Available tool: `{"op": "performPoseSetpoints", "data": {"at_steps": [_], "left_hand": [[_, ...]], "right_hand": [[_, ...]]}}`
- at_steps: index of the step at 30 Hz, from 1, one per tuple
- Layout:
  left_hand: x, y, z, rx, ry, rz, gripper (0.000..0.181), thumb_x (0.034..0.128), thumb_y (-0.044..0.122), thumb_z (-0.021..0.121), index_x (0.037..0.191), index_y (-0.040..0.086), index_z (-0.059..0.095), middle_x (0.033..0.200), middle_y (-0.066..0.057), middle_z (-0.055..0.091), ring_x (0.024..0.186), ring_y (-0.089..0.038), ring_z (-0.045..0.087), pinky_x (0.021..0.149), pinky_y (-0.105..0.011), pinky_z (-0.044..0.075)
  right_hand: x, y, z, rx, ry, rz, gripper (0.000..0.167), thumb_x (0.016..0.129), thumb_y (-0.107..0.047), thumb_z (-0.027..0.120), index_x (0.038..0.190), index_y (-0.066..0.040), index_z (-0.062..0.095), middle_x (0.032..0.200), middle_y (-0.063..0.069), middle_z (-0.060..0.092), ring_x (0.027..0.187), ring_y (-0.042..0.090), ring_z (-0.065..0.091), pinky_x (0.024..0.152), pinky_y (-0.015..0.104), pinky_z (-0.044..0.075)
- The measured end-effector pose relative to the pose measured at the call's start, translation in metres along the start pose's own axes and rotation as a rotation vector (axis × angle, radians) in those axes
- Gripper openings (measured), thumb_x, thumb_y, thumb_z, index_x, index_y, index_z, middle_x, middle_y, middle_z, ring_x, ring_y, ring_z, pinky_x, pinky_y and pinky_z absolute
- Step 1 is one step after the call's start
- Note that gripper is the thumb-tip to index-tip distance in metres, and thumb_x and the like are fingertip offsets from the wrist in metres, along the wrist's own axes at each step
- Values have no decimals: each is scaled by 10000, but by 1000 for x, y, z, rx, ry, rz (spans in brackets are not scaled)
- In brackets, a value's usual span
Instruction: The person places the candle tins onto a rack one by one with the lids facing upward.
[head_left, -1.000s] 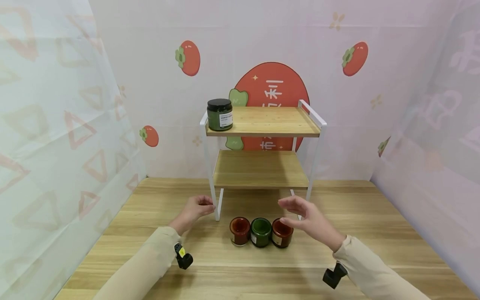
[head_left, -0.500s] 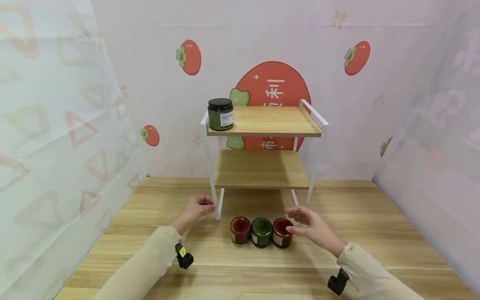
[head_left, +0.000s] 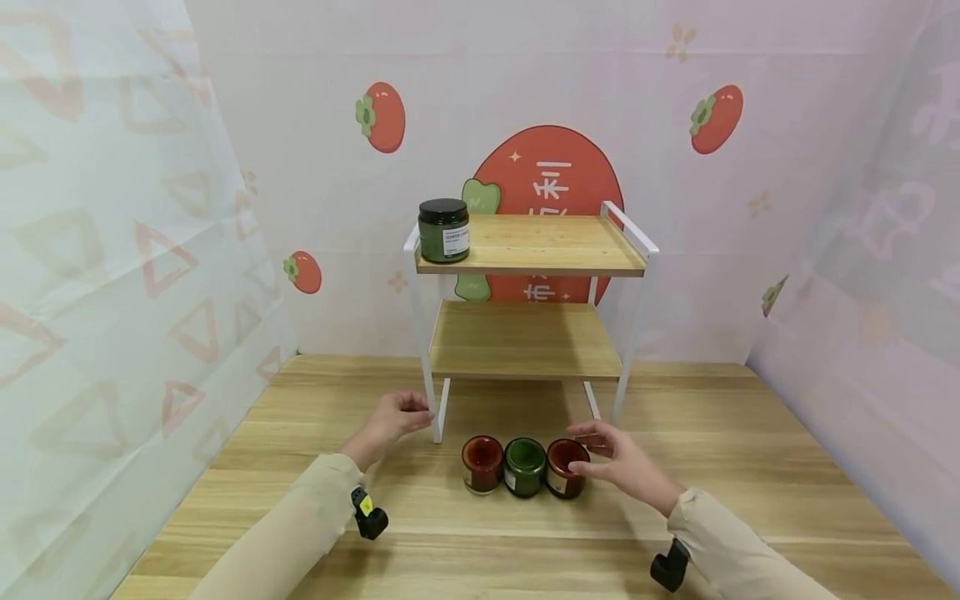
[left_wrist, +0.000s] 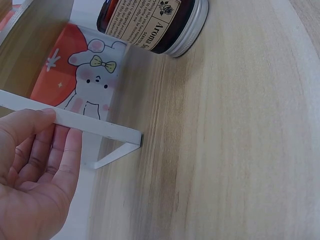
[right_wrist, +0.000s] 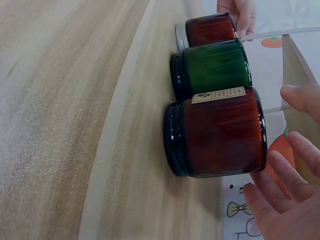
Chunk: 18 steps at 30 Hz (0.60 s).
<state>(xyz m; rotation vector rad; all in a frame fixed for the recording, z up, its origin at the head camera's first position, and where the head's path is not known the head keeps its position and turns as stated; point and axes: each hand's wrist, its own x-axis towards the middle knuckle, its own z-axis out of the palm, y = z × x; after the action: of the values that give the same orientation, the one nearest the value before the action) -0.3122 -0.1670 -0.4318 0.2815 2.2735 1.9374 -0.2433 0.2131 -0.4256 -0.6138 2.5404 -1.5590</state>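
Three glass candle jars stand upside down on their lids in a row before the shelf rack: a red-brown jar (head_left: 482,467) on the left, a green jar (head_left: 525,468) in the middle and another red-brown jar (right_wrist: 220,137) on the right. My right hand (head_left: 626,465) is at the right jar with fingers spread; in the right wrist view its thumb is apart from the glass, and whether the other fingertips touch it I cannot tell. With thumb and fingers, my left hand (left_wrist: 42,160) pinches the white leg (left_wrist: 97,125) at the rack's front left.
A green candle jar (head_left: 444,233) with a black lid stands upright at the left of the rack's wooden top shelf (head_left: 551,237). Below it is a middle shelf (head_left: 525,337). Printed cloth walls (head_left: 315,167) enclose the wooden table (head_left: 450,550) at the back and sides.
My right hand has come down and a little to the right, closer around the right jar. The left hand stays on the leg. The jars have not moved.
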Motion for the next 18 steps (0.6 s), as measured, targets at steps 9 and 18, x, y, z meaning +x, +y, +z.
{"op": "performPoseSetpoints", "data": {"at_steps": [9, 18], "left_hand": [[0, -1, -1, 15, -3, 2, 194, 898, -19, 631, 1054, -112, 565, 949, -90, 639, 941, -217, 646, 839, -268, 578], [1, -1, 0, 1, 2, 3, 189, 892, -34, 627, 1045, -122, 559, 930, -78, 630, 954, -244, 646, 836, -268, 580]], "right_hand": [[2, 9, 3, -6, -17, 12, 570, 822, -201, 779, 1285, 17, 529, 1297, 225, 562, 1161, 381, 573, 1013, 556, 450], [5, 19, 6, -40, -31, 13, 632, 777, -201, 816, 1292, 16, 521, 1313, 247, 528, 1143, 394, 570, 985, 474, 497]]}}
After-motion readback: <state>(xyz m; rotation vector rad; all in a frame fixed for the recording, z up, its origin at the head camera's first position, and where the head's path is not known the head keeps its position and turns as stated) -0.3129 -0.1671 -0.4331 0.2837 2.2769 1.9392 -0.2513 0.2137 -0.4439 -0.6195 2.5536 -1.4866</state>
